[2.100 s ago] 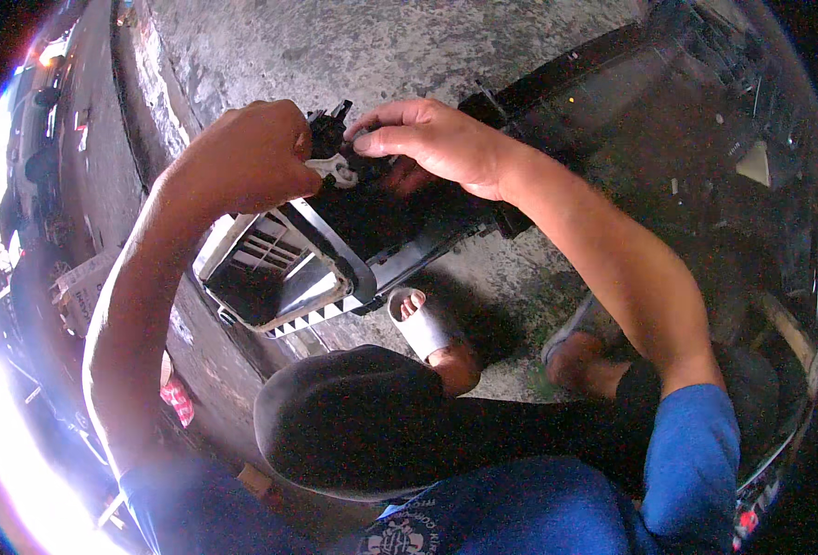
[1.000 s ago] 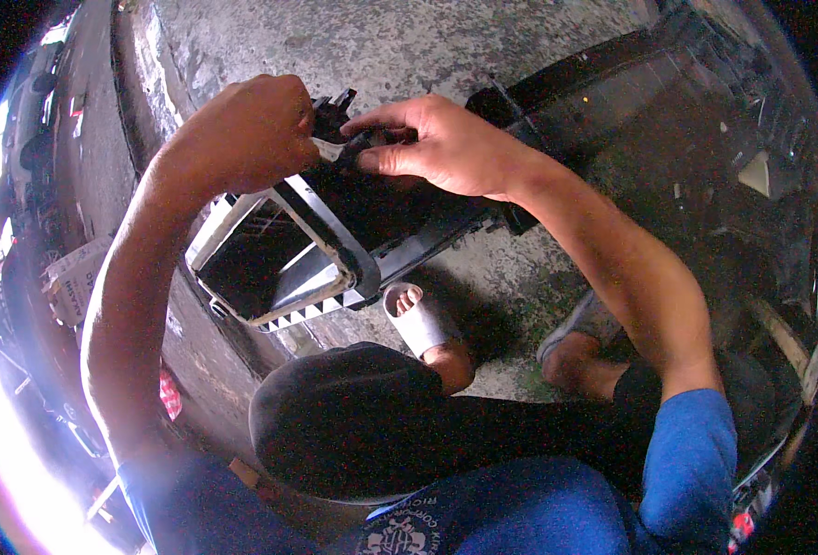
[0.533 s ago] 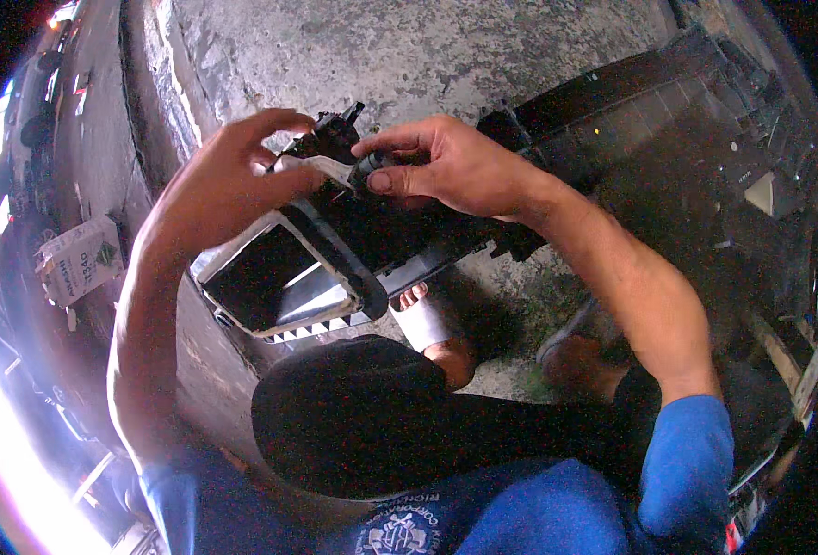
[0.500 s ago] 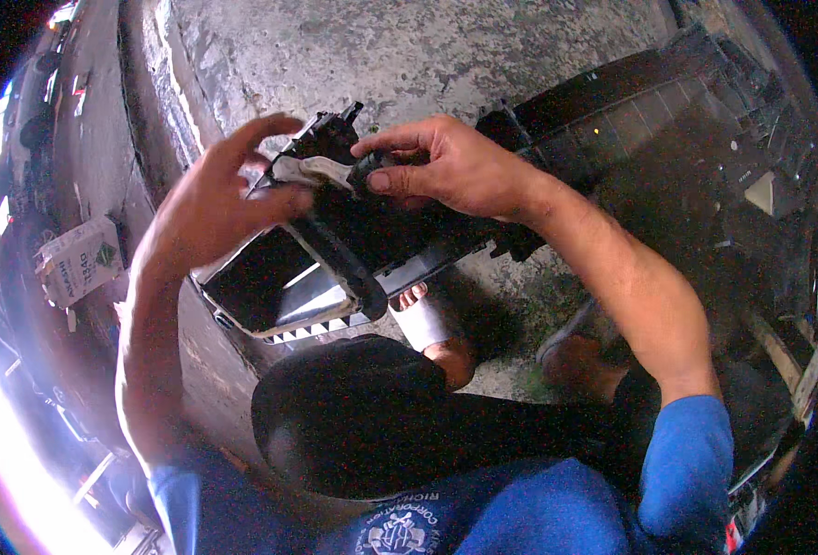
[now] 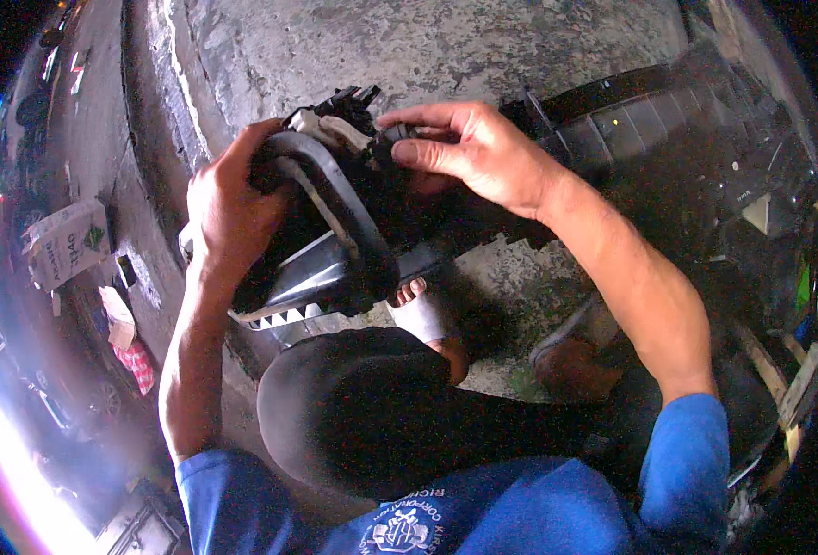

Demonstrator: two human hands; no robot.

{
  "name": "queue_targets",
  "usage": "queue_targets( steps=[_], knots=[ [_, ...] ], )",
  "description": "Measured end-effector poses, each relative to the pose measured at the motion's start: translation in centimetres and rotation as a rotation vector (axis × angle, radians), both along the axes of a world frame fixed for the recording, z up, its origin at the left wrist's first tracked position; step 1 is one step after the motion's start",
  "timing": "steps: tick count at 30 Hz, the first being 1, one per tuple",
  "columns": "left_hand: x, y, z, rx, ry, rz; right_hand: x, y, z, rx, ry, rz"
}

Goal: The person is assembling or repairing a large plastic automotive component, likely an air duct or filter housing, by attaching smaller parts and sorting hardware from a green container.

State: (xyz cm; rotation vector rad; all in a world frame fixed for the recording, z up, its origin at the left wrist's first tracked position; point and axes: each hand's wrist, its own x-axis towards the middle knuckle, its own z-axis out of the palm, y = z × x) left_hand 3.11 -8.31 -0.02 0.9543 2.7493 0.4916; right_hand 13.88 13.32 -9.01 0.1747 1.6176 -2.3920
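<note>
A long black plastic vehicle part point(image 5: 603, 139) stretches from the middle of the view to the upper right. Its near-left end has a black opening edged by a curved, rubbery-looking rim point(image 5: 335, 185). My left hand point(image 5: 233, 203) is closed round the upper left of that end, its fingertips hidden behind the rim. Just beyond the rim lies a pale, bent strip point(image 5: 335, 131) among dark fittings. At its right end my right hand point(image 5: 478, 153) pinches a small black piece point(image 5: 392, 137) between thumb and fingers; the piece's exact kind cannot be made out.
My bent knee point(image 5: 344, 398) in dark trousers is close below the part, with a sandalled foot point(image 5: 420, 314) under it. A white box point(image 5: 68, 242) stands on the floor to the left, near a red checked scrap point(image 5: 134, 365). Pieces of wood point(image 5: 798, 388) lie at far right.
My left hand has closed on the frame, having been spread beside it. The part's near end has tilted, bringing the curved rim up and right. My right hand has shifted slightly up and right.
</note>
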Motion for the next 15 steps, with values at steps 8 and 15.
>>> queue_targets(
  steps=[8,15],
  knots=[
    [-0.3,5.1,0.0,0.016,0.034,0.013,-0.9,4.7,1.9,-0.017,-0.054,-0.03],
    [0.3,7.1,-0.3,0.001,0.084,0.119,-0.8,6.2,1.2,0.056,-0.085,-0.005]
  ],
)
